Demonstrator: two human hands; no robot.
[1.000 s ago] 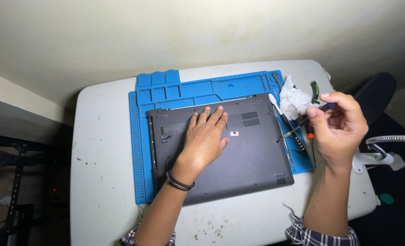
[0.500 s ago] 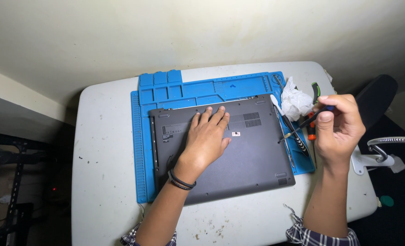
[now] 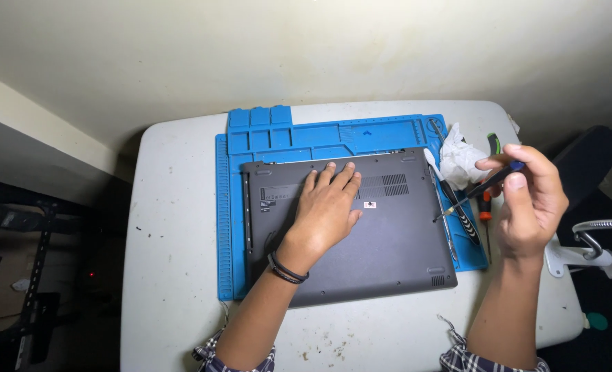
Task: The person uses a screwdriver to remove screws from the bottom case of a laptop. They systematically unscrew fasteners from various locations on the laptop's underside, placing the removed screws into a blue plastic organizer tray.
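Head view: slim dark screwdriver (image 3: 472,195) now lowered, tip at right edge of upturned grey plastic laptop (image 3: 351,224), pinched in right hand (image 3: 530,203); left hand (image 3: 326,210) flat, fingers spread, pressing laptop.

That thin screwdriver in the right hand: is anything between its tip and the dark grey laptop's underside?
Nothing visible. The thin blue-handled screwdriver, pinched in the right hand, has its tip at the dark grey laptop base near its right edge. The left hand lies flat farther left.
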